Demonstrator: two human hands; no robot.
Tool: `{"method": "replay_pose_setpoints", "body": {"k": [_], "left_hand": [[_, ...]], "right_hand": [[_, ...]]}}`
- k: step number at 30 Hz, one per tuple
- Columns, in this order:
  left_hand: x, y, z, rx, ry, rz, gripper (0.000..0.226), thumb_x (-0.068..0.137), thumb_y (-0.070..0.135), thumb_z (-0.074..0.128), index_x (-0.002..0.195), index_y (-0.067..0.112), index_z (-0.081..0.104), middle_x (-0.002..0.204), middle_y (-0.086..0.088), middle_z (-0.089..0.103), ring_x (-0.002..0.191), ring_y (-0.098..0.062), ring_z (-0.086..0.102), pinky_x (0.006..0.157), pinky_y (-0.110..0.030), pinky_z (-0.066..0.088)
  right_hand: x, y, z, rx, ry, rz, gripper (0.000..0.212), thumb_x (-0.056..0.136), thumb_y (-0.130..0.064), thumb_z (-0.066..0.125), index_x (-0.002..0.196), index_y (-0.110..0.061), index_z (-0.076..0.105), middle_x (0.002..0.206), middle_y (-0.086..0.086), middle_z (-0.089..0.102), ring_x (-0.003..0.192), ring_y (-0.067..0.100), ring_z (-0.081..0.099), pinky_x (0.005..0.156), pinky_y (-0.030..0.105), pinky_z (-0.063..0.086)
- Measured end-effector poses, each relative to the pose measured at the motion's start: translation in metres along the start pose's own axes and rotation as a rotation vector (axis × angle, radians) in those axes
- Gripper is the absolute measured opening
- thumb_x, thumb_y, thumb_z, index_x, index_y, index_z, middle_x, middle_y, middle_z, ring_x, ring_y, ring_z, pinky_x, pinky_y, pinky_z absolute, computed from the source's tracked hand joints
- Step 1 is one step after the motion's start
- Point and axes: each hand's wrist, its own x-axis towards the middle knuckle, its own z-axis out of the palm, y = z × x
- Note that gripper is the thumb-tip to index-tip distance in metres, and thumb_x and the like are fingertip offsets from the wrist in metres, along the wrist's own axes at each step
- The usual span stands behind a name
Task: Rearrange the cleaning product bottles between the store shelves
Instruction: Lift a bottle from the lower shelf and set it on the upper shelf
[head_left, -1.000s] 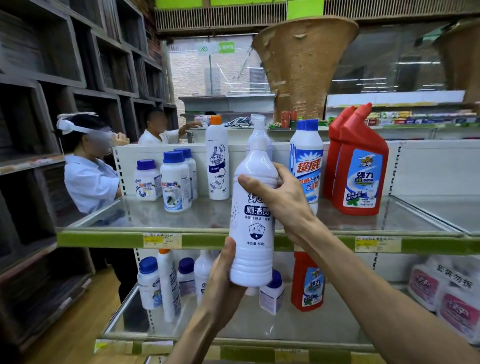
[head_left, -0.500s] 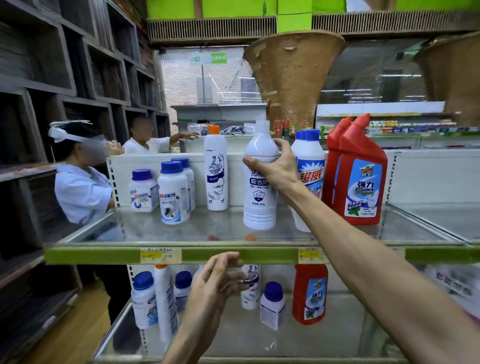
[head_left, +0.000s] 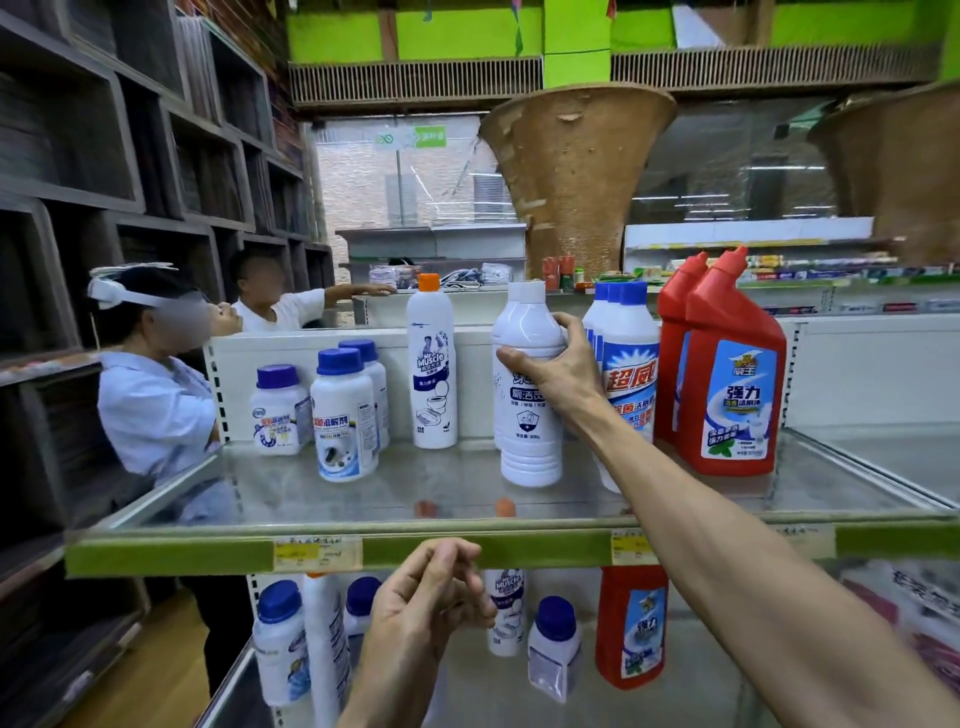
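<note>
white bottle (head_left: 527, 447) upright on upper shelf (head_left: 208, 556), right hand (head_left: 558, 376) gripping it, left hand (head_left: 426, 605) loosely curled, empty

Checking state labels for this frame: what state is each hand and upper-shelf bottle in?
white bottle: upright on the upper shelf, capped, gripped
right hand: grips the white bottle's upper body
left hand: loosely curled, holds nothing
orange-capped bottle: upright, capped, untouched
red bottles: upright, capped, untouched
blue-capped jars: upright, capped, untouched
</note>
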Motion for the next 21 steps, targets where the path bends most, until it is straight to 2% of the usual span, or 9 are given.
{"method": "replay_pose_setpoints", "body": {"k": [4,6,11,14,18,21], "left_hand": [[0.003,-0.004,0.001,0.002,0.006,0.000,0.023,0.085,0.017,0.059,0.072,0.003,0.072,0.060,-0.015,0.054,0.049,-0.022,0.057,0.048,-0.031,0.051],[0.005,-0.006,0.000,0.011,-0.004,-0.006,0.019,0.087,0.016,0.067,0.073,0.005,0.073,0.061,-0.014,0.054,0.050,-0.023,0.057,0.049,-0.031,0.051],[0.003,-0.010,-0.001,0.005,-0.002,-0.017,0.023,0.087,0.021,0.059,0.081,0.001,0.070,0.064,-0.015,0.054,0.055,-0.027,0.056,0.052,-0.033,0.052],[-0.001,-0.008,0.000,0.028,-0.022,-0.007,0.024,0.087,0.022,0.054,0.081,0.007,0.072,0.065,-0.012,0.057,0.058,-0.026,0.058,0.056,-0.033,0.053],[-0.003,0.001,-0.001,0.091,-0.054,0.022,0.024,0.090,0.025,0.053,0.083,0.012,0.072,0.067,-0.009,0.059,0.060,-0.024,0.060,0.061,-0.032,0.053],[-0.004,0.007,-0.003,0.116,-0.079,0.036,0.025,0.093,0.026,0.052,0.085,0.014,0.072,0.069,-0.007,0.061,0.063,-0.023,0.061,0.064,-0.033,0.053]], "right_hand": [[0.003,0.005,0.009,0.017,0.015,0.002,0.091,0.062,-0.037,0.093,0.135,-0.018,0.044,0.122,0.008,0.066,0.107,0.025,0.068,0.096,0.048,0.056],[0.003,0.006,0.012,0.018,0.008,-0.006,0.088,0.065,-0.034,0.093,0.136,-0.016,0.043,0.123,0.009,0.065,0.107,0.026,0.067,0.097,0.048,0.056],[0.003,0.011,0.013,-0.008,-0.004,-0.024,0.089,0.066,-0.040,0.091,0.138,-0.020,0.042,0.123,0.006,0.064,0.109,0.026,0.066,0.098,0.049,0.055],[0.001,0.013,0.013,-0.017,-0.031,-0.017,0.094,0.064,-0.047,0.089,0.140,-0.022,0.040,0.125,0.004,0.064,0.111,0.026,0.065,0.100,0.050,0.053],[-0.006,0.011,0.011,-0.037,-0.075,-0.042,0.111,0.059,-0.059,0.087,0.149,-0.022,0.033,0.138,0.006,0.059,0.121,0.025,0.061,0.105,0.046,0.050],[-0.013,0.013,0.007,-0.044,-0.085,-0.043,0.110,0.070,-0.050,0.086,0.155,-0.019,0.024,0.150,0.010,0.049,0.133,0.025,0.052,0.112,0.043,0.044]]}}
